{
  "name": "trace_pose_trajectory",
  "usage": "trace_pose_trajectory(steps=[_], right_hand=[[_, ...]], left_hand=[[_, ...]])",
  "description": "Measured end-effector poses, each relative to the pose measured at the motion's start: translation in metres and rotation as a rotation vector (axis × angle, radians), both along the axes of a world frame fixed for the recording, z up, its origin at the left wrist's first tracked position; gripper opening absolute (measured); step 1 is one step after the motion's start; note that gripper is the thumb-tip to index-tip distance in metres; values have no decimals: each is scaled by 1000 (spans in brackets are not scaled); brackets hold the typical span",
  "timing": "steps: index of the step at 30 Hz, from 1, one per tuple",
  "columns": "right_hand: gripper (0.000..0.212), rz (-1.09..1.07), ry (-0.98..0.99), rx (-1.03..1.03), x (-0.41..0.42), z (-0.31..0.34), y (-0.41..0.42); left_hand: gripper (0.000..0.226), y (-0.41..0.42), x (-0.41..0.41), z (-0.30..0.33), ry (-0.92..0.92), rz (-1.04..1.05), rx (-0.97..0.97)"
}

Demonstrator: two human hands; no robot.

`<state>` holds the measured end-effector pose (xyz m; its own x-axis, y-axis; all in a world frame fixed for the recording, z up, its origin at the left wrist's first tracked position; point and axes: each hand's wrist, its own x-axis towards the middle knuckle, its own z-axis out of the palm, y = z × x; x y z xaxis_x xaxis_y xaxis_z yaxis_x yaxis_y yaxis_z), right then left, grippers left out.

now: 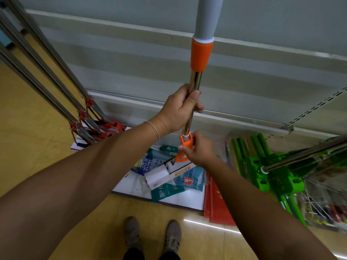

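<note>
In front of a low shop shelf (129,186), a person stands and holds a mop (196,79) almost straight up. The mop has a shiny metal pole, an orange ring (201,53) higher up, and a grey grip (208,15) at the top that runs out of the picture.

The left hand (178,109) is wrapped around the shiny pole, with the thumb pressed on the front of it. A thin string band (155,128) is on that wrist. The right hand (201,150) is lower down, just under the left hand. Its fingers and thumb pinch the orange clip (185,145) where the pole meets the mop's bottom part.

The white sponge head (163,174) of the mop sits down low, on or just above the shelf; I cannot tell which. It has a paper wrap around it. Blue and teal packets (191,180) lie under and beside it.

To the left, red mops (105,128) with silver poles lean on the shelf. To the right are bright green mops (262,166), a bit blurry. Flat red things (217,203) lie between the packets and the green mops. Two grey shoes (132,233) stand on the tan floor (37,147) near the shelf.
</note>
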<state>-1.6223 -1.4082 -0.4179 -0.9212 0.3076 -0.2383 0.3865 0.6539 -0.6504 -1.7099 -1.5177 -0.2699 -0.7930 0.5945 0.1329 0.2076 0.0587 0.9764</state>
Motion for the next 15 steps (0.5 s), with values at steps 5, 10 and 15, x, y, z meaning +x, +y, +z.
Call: trace_pose_trajectory(steps=[5,10,15], right_hand=[[55,-111,-8,-3,-8,-2,-3],[50,-164,32,-7,-24,2,1],[53,-215,14,-12,-42,2,4]], left_hand=[[27,7,1,-1,-83,7,-43],[25,18,-7,-1,-52,78,-89],[18,28,-17,-4,-5,112,-129]])
